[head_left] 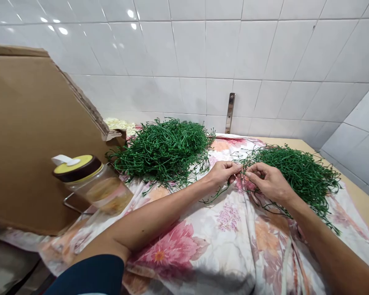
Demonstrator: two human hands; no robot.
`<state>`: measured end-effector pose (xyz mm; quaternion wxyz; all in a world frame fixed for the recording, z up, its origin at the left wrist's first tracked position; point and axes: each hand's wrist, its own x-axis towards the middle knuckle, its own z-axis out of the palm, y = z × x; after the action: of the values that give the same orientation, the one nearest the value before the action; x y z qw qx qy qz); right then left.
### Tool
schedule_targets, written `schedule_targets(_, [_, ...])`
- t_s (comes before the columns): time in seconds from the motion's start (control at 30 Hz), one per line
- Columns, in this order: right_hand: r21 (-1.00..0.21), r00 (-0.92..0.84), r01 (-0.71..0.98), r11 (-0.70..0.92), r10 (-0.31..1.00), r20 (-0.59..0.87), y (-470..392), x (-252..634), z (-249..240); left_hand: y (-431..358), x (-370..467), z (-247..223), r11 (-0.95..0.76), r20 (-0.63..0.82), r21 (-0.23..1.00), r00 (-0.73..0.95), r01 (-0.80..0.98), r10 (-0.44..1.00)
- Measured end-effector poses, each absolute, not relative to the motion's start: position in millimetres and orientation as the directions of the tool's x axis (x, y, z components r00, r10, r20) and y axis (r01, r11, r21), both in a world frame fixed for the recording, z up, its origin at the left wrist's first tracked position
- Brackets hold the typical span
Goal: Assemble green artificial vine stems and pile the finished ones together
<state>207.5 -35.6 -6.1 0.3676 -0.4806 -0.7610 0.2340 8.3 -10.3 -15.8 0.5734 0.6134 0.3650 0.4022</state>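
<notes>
1. The left green heap sits on the flowery cloth, left of the left hand and a bit farther off.
2. The left hand pinches thin green stems — their long ends slant down and left.
3. The right hand is just beside it, finger and thumb pinched on the stems too.
4. The right green heap lies behind and right — nearer the right hand.
</notes>
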Motion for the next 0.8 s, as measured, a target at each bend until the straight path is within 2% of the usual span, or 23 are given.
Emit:
schedule_targets(0.27, [-0.636, -0.367, 0.616, 0.465, 0.883, 0.291, -40.4, 206.3, -0.8, -11.8, 8.7, -13.0, -0.094, 0.097, 0.995, 0.397, -0.026, 0.913])
schedule_targets(0.4, [-0.637, -0.414, 0.581, 0.507, 0.857, 0.306, -38.8, 204.7, -4.6, -12.4, 10.1, -12.6, -0.093, 0.110, 0.994, 0.373, -0.066, 0.921])
schedule_targets(0.63, [-0.738, -0.313, 0.511, 0.441, 0.895, 0.319, -39.8, 203.1, 0.7, -12.5, 10.8, -13.7, -0.098, 0.132, 0.988, 0.343, -0.115, 0.930])
schedule_targets(0.8, [-0.877, -0.346, 0.318, 0.361, 0.905, 0.247, -40.9, 195.0, -3.6, -11.8, 12.2, -14.8, -0.118, 0.153, 0.984, 0.295, -0.131, 0.943])
